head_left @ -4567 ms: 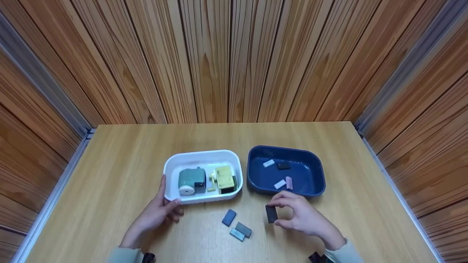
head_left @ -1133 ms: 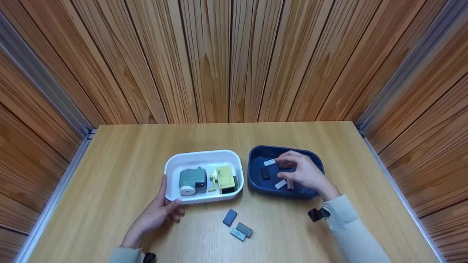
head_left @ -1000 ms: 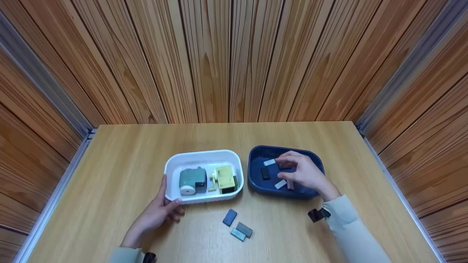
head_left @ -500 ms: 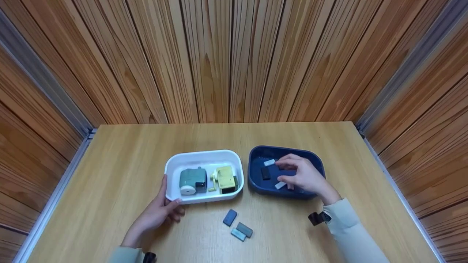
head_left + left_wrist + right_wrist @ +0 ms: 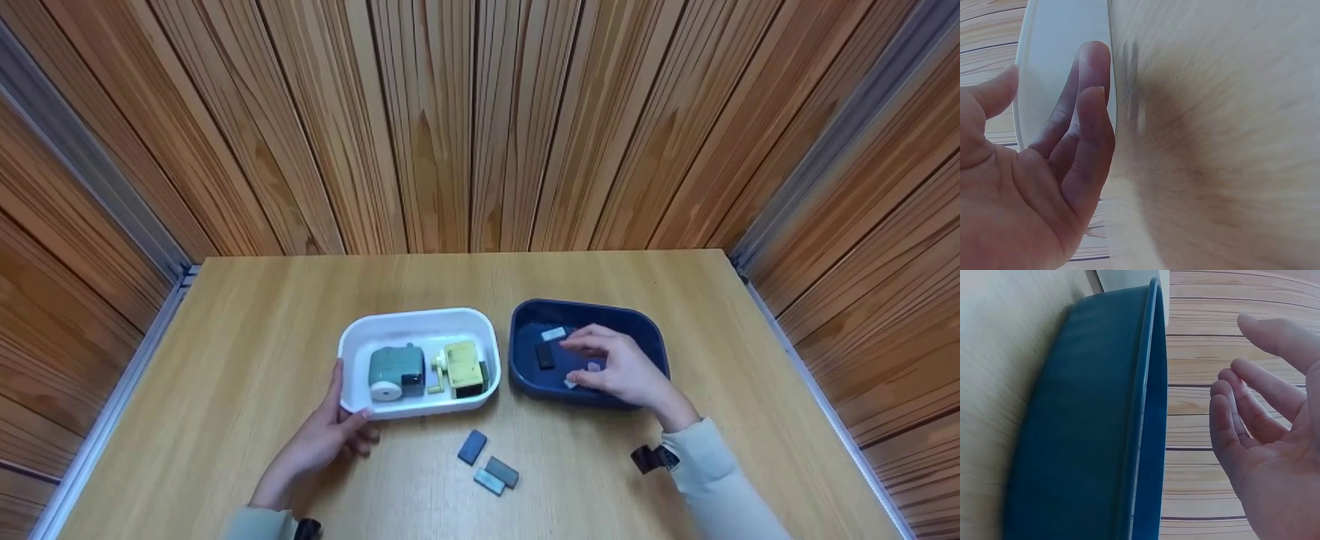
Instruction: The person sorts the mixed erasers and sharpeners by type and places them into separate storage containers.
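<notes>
Wooden table (image 5: pixel 255 337), white tray (image 5: pixel 431 407) touched by a relaxed left hand (image 5: pixel 322 435), blue tray (image 5: pixel 536 390) overhung by a loosely spread right hand (image 5: pixel 626 369)

Wood-grain tabletop (image 5: pixel 247 337): rounded white plastic tub (image 5: pixel 420 313), rounded navy plastic tub (image 5: pixel 544 390), oblong blue block (image 5: pixel 472 447), oblong grey block (image 5: pixel 502 472) touching oblong pale-blue block (image 5: pixel 489 482).

In the head view, the right hand (image 5: pixel 626 367) hid much of a pinkish block (image 5: pixel 594 367), a white block (image 5: pixel 570 385) and part of the floor of the navy tub (image 5: pixel 574 394); the bottom edge cut off both sleeves (image 5: pixel 716 476). The left wrist view cropped the left hand (image 5: pixel 1039 185) and the white tub (image 5: pixel 1064 28), beside a blurred tabletop (image 5: pixel 1219 140); the right wrist view cropped the right hand and navy tub
</notes>
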The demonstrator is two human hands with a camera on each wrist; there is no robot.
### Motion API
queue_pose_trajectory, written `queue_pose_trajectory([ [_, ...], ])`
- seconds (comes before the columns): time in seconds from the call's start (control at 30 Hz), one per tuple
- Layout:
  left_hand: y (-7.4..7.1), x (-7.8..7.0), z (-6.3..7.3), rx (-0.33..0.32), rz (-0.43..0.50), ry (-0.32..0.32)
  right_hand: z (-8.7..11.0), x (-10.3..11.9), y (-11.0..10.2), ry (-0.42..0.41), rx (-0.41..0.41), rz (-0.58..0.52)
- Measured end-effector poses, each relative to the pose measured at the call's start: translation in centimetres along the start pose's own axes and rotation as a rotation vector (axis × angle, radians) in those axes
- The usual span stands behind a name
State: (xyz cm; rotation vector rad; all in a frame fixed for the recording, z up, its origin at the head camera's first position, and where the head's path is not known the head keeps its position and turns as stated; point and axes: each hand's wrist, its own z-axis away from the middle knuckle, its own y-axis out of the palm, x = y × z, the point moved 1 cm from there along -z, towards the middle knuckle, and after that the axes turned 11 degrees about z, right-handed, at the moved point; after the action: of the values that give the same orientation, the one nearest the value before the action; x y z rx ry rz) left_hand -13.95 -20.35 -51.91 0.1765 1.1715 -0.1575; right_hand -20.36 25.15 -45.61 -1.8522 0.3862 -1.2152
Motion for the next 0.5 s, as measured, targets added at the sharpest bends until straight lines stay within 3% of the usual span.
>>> queue_pose_trajectory([
  [0.27,-0.1,0.0,0.0,0.004,0.007,-0.005,0.7,0.7,0.7,0.028,0.019,-0.026],
  [0.5,0.0,0.0,0.0,0.008,0.003,0.005,1.4,1.1,1.3,0.005,0.023,-0.023],
])
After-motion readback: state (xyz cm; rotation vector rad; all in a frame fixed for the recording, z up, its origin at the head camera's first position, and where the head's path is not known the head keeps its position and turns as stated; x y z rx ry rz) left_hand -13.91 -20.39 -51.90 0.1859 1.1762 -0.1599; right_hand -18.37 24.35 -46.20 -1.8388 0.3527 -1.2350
